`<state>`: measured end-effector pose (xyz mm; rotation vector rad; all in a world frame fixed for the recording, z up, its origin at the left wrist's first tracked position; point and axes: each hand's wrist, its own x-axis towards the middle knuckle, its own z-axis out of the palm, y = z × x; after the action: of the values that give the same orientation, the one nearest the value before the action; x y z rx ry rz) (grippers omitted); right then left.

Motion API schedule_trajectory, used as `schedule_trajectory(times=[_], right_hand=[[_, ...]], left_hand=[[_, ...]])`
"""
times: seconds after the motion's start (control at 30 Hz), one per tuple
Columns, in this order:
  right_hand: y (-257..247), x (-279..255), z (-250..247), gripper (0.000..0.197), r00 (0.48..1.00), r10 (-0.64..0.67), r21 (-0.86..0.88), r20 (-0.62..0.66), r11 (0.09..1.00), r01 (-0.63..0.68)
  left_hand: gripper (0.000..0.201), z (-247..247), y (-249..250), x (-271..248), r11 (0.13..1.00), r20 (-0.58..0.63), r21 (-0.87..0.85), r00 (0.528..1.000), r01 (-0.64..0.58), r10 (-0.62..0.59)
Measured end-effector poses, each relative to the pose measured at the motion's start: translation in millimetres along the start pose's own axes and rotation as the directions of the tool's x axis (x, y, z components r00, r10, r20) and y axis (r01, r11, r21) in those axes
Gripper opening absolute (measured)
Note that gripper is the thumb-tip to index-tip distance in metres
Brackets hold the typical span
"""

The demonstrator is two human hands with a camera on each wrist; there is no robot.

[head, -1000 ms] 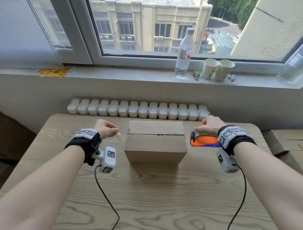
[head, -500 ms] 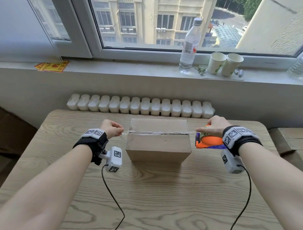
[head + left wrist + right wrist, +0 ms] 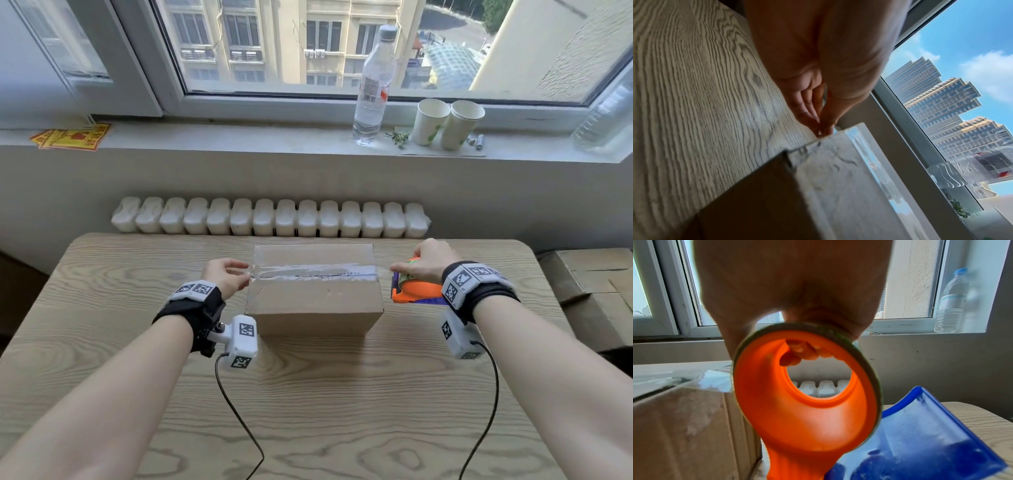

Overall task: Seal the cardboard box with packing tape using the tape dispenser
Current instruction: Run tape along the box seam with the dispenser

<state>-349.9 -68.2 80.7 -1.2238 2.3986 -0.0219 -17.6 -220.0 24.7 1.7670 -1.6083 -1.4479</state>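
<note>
While the cardboard box (image 3: 313, 294) sits in the middle of the wooden table (image 3: 308, 411), a strip of clear packing tape (image 3: 313, 270) lies stretched across its top, right along the line where the flaps meet. The person's left hand (image 3: 226, 277) pinches the loose end of the tape between thumb and fingertips (image 3: 824, 128), just past the left edge of the box. The right hand (image 3: 426, 262) is curled round the orange and blue tape dispenser (image 3: 416, 291), with fingers hooked through the hole in the roll, just beside the right edge of the box.

It looks like the laying-down step: the tape is over the seam, but both ends hang off the sides. I think the next move is to fold the left end down onto the side of the box and press it flat. Then the dispenser should tip down over the right edge and cut the tape. The strip needs to stay tight and straight, or it may wrinkle.
</note>
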Motion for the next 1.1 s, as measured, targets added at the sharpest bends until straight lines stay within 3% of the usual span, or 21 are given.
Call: schedule_trajectory(times=[0.17, 0.3, 0.5, 0.73, 0.83, 0.93, 1.03, 1.1], right_hand=[[-0.9, -1.1, 4.3, 0.052, 1.000, -0.002, -0.019, -0.011, 1.000, 0.001], [0.3, -0.7, 7.2, 0.050, 1.000, 0.006, -0.014, -0.029, 1.000, -0.007], [-0.9, -3.1, 10.2, 0.054, 0.999, 0.012, -0.019, -0.033, 1.000, -0.013], [2.4, -5.2, 13.4, 0.054, 0.999, 0.032, -0.017, -0.028, 0.999, -0.033], [5.3, -6.7, 13.2, 0.054, 0.999, 0.048, 0.000, -0.026, 0.999, -0.048], [7.1, -7.4, 14.2, 0.055, 0.997, 0.059, 0.029, -0.038, 0.998, -0.058], [6.9, -7.5, 16.0, 0.055, 0.997, 0.061, 0.043, -0.052, 0.997, -0.059], [6.8, -8.3, 17.1, 0.054, 0.996, 0.063, 0.055, -0.056, 0.997, -0.060]], left_hand=[[0.011, -3.4, -0.8, -2.0, 0.998, 0.002, -0.061, 0.999, 0.034, -0.034], [0.021, -2.7, -0.1, -0.5, 0.999, -0.027, -0.040, 0.999, 0.037, -0.038], [0.021, -0.2, 1.8, 1.5, 0.992, -0.023, -0.079, 0.995, 0.098, -0.100], [0.017, 2.5, -13.3, 3.3, 0.974, -0.052, 0.212, 0.996, 0.083, -0.074], [0.024, -0.7, -12.9, -7.0, 0.946, -0.116, 0.323, 0.991, -0.024, 0.064], [0.047, -5.2, -8.8, -26.6, 0.863, 0.005, 0.443, 0.964, -0.242, 0.267], [0.057, -2.4, -12.3, -44.2, 0.595, 0.299, 0.643, 0.873, -0.482, 0.384], [0.062, 3.3, -15.8, -51.4, 0.421, 0.407, 0.720, 0.827, -0.552, 0.388]])
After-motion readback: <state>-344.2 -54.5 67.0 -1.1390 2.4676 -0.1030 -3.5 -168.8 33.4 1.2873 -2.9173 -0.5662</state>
